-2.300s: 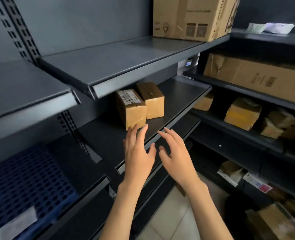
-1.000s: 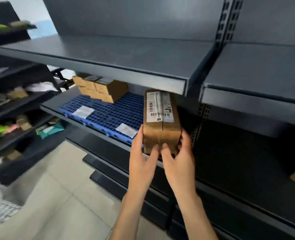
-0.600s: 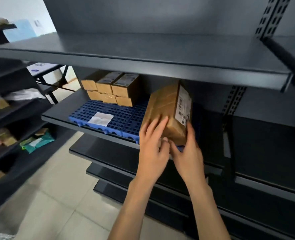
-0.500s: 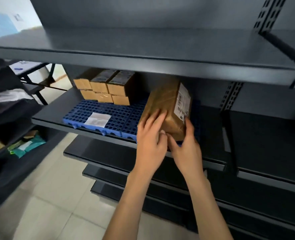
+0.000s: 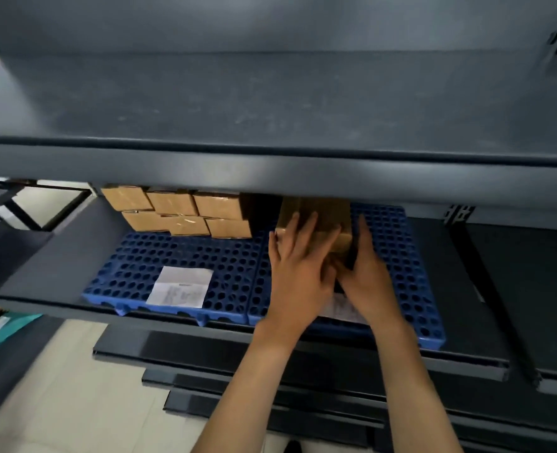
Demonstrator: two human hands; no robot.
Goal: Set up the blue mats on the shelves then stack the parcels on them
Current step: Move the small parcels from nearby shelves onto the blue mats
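Head view: brown cardboard parcel, rectangular with a smooth face, over the right part of the perforated blue plastic mat. Left hand has fingers spread flat on its face; right hand has fingers clamped on its lower right corner. Six similar boxes are stacked two-high at the mat's back left, and a white paper slip lies at the mat's front.

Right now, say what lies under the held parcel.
The blue mat, on the shelf. Whether the parcel touches it is hidden by the left hand and right hand.
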